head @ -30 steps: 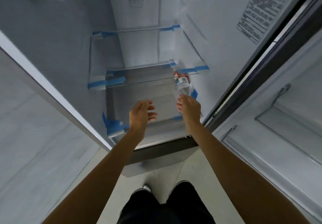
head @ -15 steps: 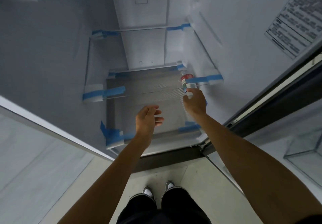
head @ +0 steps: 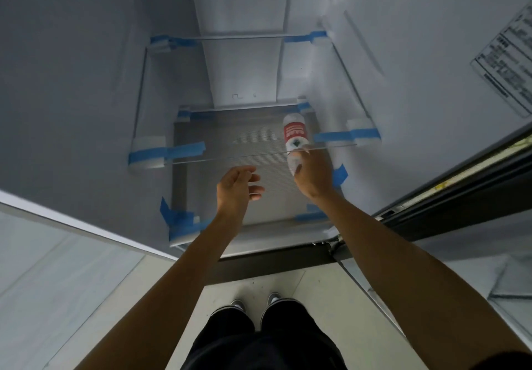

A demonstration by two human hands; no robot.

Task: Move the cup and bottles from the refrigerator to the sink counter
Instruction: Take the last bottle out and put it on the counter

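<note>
White refrigerator (head: 86,81) interior, door open, shelf corners held with blue tape (head: 184,149). My right hand (head: 312,173) grips the top of a red-labelled bottle (head: 294,135) at the lower shelf's (head: 230,136) right side, probably for lifting out. My left hand (head: 237,189) hovers empty, fingers relaxed.

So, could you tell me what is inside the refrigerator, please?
A red-labelled bottle at the right side, its near end gripped and partly hidden by the right hand. The left hand hovers open nearby, holding nothing.
</note>
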